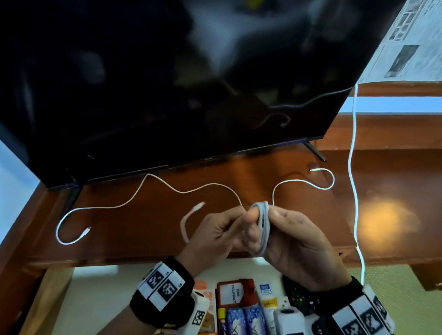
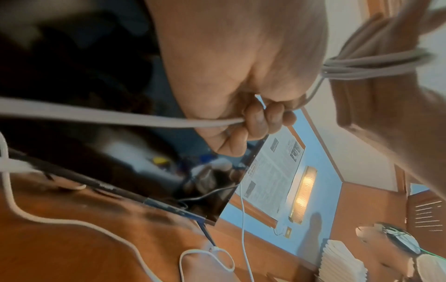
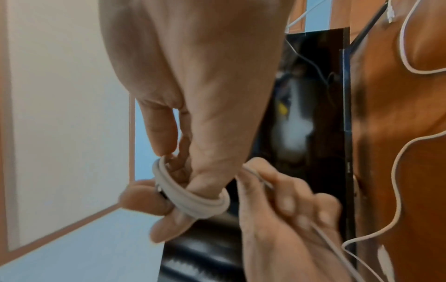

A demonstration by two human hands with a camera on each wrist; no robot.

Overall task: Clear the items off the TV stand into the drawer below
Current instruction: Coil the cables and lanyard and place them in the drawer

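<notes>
— Winding, is it? What holds the white charging cable (image 1: 259,230)?

— Its coil is looped round the fingers of the right hand (image 1: 299,250), thumb pressed on top, up in the air above the open drawer (image 1: 121,290). The left hand (image 1: 218,233) pinches the strand beside the coil; one short plug end curls out past that hand's knuckles.

— And the rest of the cable?

— Beyond the grip it trails over the wooden TV stand (image 1: 212,177). Whether the loose length to the left is the same cable I cannot quite tell. Behind stands the television (image 1: 158,57).

— In the drawer?

— A remote control (image 1: 301,297), boxes and batteries (image 1: 245,326).
</notes>
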